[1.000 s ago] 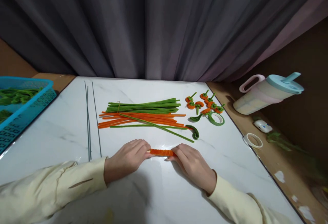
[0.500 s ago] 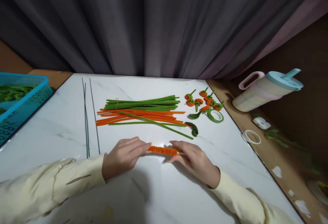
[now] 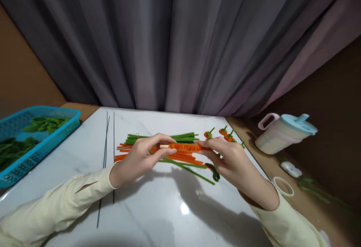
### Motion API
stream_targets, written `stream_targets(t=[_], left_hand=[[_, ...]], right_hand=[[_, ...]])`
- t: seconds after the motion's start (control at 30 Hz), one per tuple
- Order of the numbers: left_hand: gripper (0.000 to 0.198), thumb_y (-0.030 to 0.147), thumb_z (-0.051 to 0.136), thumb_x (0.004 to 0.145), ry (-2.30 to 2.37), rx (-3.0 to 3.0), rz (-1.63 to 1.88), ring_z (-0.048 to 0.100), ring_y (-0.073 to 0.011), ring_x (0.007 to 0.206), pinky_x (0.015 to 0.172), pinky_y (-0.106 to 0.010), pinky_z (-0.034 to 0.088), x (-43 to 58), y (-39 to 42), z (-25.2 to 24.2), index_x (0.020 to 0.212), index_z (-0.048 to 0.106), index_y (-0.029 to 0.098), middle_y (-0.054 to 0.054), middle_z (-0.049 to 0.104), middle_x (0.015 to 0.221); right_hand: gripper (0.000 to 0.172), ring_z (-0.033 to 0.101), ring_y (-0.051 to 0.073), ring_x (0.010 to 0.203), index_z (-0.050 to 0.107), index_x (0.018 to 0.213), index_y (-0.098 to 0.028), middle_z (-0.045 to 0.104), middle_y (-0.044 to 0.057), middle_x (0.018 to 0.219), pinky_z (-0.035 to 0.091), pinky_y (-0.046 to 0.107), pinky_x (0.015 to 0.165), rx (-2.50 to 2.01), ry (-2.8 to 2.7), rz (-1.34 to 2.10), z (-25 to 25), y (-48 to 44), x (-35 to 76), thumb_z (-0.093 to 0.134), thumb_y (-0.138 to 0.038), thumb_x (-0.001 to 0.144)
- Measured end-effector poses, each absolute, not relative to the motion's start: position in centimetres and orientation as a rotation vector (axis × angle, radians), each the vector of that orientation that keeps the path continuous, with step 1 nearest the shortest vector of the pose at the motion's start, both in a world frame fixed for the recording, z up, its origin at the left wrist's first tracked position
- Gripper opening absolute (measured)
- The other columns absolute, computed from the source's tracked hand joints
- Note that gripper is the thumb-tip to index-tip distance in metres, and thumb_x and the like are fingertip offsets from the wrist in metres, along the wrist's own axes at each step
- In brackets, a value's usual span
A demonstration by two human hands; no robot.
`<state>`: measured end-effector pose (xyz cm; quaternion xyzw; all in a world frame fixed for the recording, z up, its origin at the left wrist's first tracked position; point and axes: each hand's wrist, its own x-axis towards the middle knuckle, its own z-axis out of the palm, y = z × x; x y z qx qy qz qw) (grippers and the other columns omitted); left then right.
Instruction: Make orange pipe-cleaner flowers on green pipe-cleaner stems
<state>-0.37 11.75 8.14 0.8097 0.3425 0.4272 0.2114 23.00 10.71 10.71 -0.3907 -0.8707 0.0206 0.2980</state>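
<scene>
An orange fuzzy coil [image 3: 186, 147] wound on a pale stick is held level between both hands, raised over the table. My left hand [image 3: 145, 154] pinches its left end, where the bare stick tip [image 3: 164, 146] shows. The fingers of my right hand [image 3: 229, 156] close on the right end and hide it. Behind and below lie green stems [image 3: 186, 136] and orange stems [image 3: 183, 158], partly covered by my hands. A curled green piece [image 3: 216, 173] rests under my right hand, and small orange-and-green pieces [image 3: 208, 134] sit beyond it.
A blue basket [image 3: 63, 129] with green leaves stands at the left. Thin dark wires [image 3: 114, 126] lie beside the stems. At the right are a cup [image 3: 278, 136] with a pink handle, a white case [image 3: 291, 168] and a white tape ring [image 3: 282, 186]. Curtains hang behind.
Both hands have lifted the orange coil from near the table to in front of the stems. The bare stick now shows at the left end instead of the right. The view has tilted up.
</scene>
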Motion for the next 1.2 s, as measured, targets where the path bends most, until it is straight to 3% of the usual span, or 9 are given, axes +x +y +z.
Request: stream_targets(t=[0.1,0.23,0.43,0.57,0.67,0.77,0.9,1.03,1.2], left_hand=[[0.009,0.021,0.058,0.084,0.927,2.165,1.289,0.064,-0.0118,0.068,0.059,-0.019,0.051,-0.3,12.2,10.1,0.085,0.064,0.014,-0.003,0.069,0.078],[0.01,0.006,0.055,0.083,0.704,2.346,1.464,0.062,-0.0124,0.074,0.065,-0.022,0.05,-0.8,12.1,10.6,0.082,0.061,0.013,-0.005,0.066,0.079],[0.015,0.004,0.046,0.086,0.601,2.584,1.401,0.059,-0.0143,0.073,0.062,-0.026,0.048,-1.1,11.6,10.0,0.086,0.057,0.015,-0.007,0.064,0.08],[0.017,0.004,0.043,0.085,0.705,2.7,1.24,0.056,-0.0134,0.068,0.061,-0.027,0.046,-1.1,11.4,9.8,0.08,0.055,0.015,-0.005,0.062,0.074],[0.019,0.001,0.041,0.084,0.711,2.786,1.146,0.054,-0.013,0.067,0.063,-0.027,0.046,-1.1,11.3,9.9,0.079,0.053,0.014,-0.005,0.061,0.074],[0.021,0.001,0.039,0.085,0.641,2.973,1.171,0.054,-0.0145,0.07,0.062,-0.028,0.046,-1.0,11.2,10.2,0.085,0.055,0.013,-0.008,0.063,0.079],[0.025,0.004,0.037,0.087,0.562,3.107,1.254,0.056,-0.0158,0.071,0.062,-0.029,0.046,-1.2,11.1,10.2,0.103,0.054,0.013,-0.009,0.066,0.083],[0.038,0.0,0.042,0.083,0.695,3.069,1.152,0.059,-0.0172,0.077,0.066,-0.03,0.048,-1.8,11.3,10.0,0.12,0.046,0.009,-0.01,0.066,0.09],[0.04,-0.004,0.037,0.08,0.71,3.15,1.08,0.058,-0.0179,0.07,0.061,-0.031,0.047,-1.9,11.0,10.0,0.117,0.048,0.007,-0.009,0.066,0.081]], right_hand=[[0.018,0.062,0.015,0.063,0.061,0.097,-0.017,0.07,0.005,0.077,0.047,0.026,0.059,-0.963,-2.286,-0.057,12.6,10.9,22.6,0.044,-0.016,0.09],[0.014,0.061,0.014,0.06,0.057,0.097,-0.02,0.069,0.002,0.077,0.046,0.022,0.053,-1.017,-2.308,0.043,13.0,10.2,22.2,0.046,-0.015,0.088],[0.024,0.062,0.013,0.063,0.054,0.095,-0.019,0.069,0.003,0.082,0.048,0.021,0.057,-0.978,-2.333,0.092,12.0,9.7,21.6,0.039,-0.005,0.085],[0.025,0.064,0.016,0.067,0.054,0.1,-0.018,0.069,0.007,0.084,0.048,0.023,0.057,-0.939,-2.36,0.061,11.5,9.8,21.3,0.036,-0.006,0.086],[0.021,0.063,0.014,0.064,0.054,0.102,-0.018,0.069,0.005,0.079,0.046,0.021,0.055,-1.006,-2.389,0.235,11.8,10.1,21.5,0.041,-0.011,0.088],[0.008,0.056,0.011,0.049,0.059,0.087,-0.017,0.062,-0.001,0.059,0.039,0.019,0.047,-1.074,-2.473,0.527,12.4,10.6,21.8,0.052,-0.021,0.087],[0.028,0.051,0.008,0.043,0.054,0.064,-0.016,0.053,-0.004,0.046,0.036,0.016,0.044,-1.034,-2.476,0.84,12.9,11.0,21.8,0.053,-0.029,0.088],[0.021,0.05,0.008,0.043,0.057,0.07,-0.016,0.055,-0.003,0.049,0.035,0.018,0.045,-1.039,-2.365,0.618,12.6,10.7,21.2,0.052,-0.025,0.088],[0.021,0.049,0.01,0.047,0.056,0.073,-0.016,0.057,0.0,0.057,0.033,0.02,0.047,-1.01,-2.367,0.28,11.4,9.9,20.3,0.044,-0.017,0.09]])
